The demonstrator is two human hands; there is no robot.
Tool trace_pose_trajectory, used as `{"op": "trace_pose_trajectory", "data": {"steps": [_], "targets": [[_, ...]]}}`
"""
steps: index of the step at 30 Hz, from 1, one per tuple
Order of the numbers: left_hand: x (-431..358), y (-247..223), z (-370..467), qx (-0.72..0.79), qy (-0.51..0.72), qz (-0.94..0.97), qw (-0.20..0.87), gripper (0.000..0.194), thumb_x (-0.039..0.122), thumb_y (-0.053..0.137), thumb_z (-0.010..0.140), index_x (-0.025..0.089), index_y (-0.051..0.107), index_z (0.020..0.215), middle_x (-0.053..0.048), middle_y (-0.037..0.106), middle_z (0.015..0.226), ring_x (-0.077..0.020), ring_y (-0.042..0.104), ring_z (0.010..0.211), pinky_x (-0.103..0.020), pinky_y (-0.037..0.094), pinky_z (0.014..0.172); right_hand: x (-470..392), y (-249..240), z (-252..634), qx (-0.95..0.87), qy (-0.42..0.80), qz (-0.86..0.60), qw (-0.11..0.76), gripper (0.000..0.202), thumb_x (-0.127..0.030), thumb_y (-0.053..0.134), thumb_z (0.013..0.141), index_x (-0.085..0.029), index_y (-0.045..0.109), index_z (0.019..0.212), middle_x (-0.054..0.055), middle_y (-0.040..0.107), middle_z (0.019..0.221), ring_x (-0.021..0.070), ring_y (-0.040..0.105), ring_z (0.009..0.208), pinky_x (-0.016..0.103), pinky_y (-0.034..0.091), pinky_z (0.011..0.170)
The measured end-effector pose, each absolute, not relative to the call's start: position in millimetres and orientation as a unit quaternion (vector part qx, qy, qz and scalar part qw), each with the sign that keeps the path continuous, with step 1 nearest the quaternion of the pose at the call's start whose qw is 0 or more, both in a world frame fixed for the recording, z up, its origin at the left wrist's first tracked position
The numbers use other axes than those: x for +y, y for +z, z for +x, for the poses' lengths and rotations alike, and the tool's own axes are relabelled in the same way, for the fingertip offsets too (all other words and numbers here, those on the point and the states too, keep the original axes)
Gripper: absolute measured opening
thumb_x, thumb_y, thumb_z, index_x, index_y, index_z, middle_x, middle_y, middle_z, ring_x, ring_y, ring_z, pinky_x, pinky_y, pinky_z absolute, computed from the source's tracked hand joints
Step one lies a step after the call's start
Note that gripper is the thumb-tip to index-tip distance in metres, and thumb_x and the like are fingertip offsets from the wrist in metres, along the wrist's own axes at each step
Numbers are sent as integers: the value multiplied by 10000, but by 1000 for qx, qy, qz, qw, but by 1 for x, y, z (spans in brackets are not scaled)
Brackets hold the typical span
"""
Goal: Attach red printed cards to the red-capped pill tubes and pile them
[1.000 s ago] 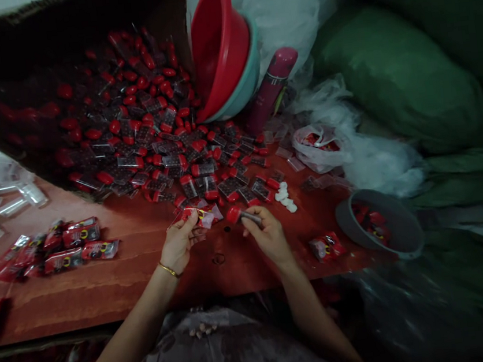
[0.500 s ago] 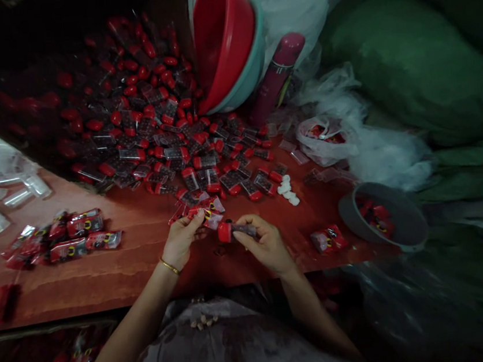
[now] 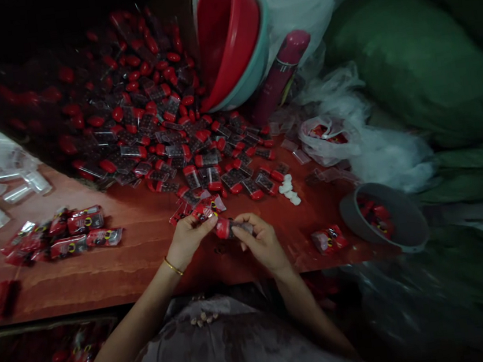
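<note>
- Both hands meet at the near edge of the table (image 3: 116,271): left hand (image 3: 187,242) has its fingers pinched shut on a red sachet (image 3: 204,211), and right hand (image 3: 259,243) is closed round a small red-capped vial (image 3: 229,227), cap pointing toward 9 o'clock.
- Vial and sachet sit just beside each other, the cap at the sachet's mouth or touching it; I cannot tell whether it has gone in at all.
- From here I judge the step in hand to be feeding the vial, cap first, into the sachet. I'd keep the left thumb and forefinger spreading the mouth wide and line the vial's long axis up with the sachet before pushing.
- I'd hold the vial by its clear body, not the cap, so the cap cannot work loose.
- Foil looks slippery and thin; a light, steady push should do, since a skewed one could crumple the mouth.
- At 12 o'clock of the hands lies the heap of vials (image 3: 148,127), spilling from a dark box (image 3: 13,56).
- At 9 o'clock, well apart, a bunch of filled sachets (image 3: 64,236) lies on the table.
- At 3 o'clock stands a grey bowl (image 3: 400,235); a loose sachet (image 3: 329,239) lies between it and my right hand.
- White tablets (image 3: 288,190) lie near, at 1 o'clock.
- Red basin (image 3: 228,31) leans behind the heap.
</note>
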State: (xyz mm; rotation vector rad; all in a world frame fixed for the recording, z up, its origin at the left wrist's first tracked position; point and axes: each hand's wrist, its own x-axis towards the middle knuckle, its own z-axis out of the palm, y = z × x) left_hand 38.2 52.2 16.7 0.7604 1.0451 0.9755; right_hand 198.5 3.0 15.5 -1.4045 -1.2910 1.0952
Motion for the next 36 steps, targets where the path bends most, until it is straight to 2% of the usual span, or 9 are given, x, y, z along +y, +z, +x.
{"op": "trace_pose_trajectory", "data": {"steps": [4,8,14,19,24,27,29,32,36], "targets": [[45,7,47,470,459,321,682,328,335,840,479,130,691,686,6,674,645,-90,551,564,-224,450,606,3,8,187,-498,414,-597,473,212,-407,543,828,-196,527,839,-82,465,495,73,444,389,190,361,416],[39,-1,52,473,458,290,695,313,349,837,487,121,664,615,11,637,579,-76,514,508,-213,418,543,2,-2,176,-506,331,-626,493,195,-395,532,847,-206,523,892,-62,518,573,74,473,419,197,397,447],[39,3,52,431,482,253,720,267,332,809,554,132,665,658,13,639,622,-82,537,551,-218,438,575,3,-11,163,-471,443,-574,503,210,-427,490,872,-221,483,916,-70,508,602,65,460,407,182,378,401],[41,3,47,419,482,296,710,272,333,771,612,134,683,776,-9,664,686,-97,547,559,-232,436,557,0,-9,169,-465,555,-486,489,213,-422,422,904,-224,474,961,-34,587,747,62,523,467,210,444,497],[37,1,46,384,442,337,737,274,349,746,646,128,613,555,17,578,518,-81,494,490,-218,404,508,3,-1,172,-480,529,-491,498,205,-419,507,858,-218,471,881,-50,590,667,60,508,425,191,406,447],[37,5,42,378,443,298,757,228,328,772,611,133,654,617,17,613,568,-84,514,512,-218,422,521,10,-5,165,-472,532,-502,492,267,-462,574,795,-222,456,793,-59,586,586,76,496,391,193,384,402],[36,7,36,373,428,265,779,218,318,782,595,137,664,622,14,630,583,-92,539,532,-223,446,548,15,-12,157,-479,503,-523,494,334,-485,635,734,-225,432,685,-76,531,491,81,464,369,195,363,386],[33,7,25,367,391,220,815,201,309,775,609,136,681,650,-12,674,646,-126,610,635,-257,493,679,20,-18,146,-548,369,-569,489,381,-508,687,675,-220,450,601,-64,504,470,87,456,405,207,367,425],[36,7,-3,406,366,141,825,85,231,671,736,147,685,747,-60,726,818,-180,669,794,-334,503,811,35,-11,158,-681,176,-576,418,304,-507,600,763,-205,585,733,5,602,593,146,558,587,256,448,604]]}}
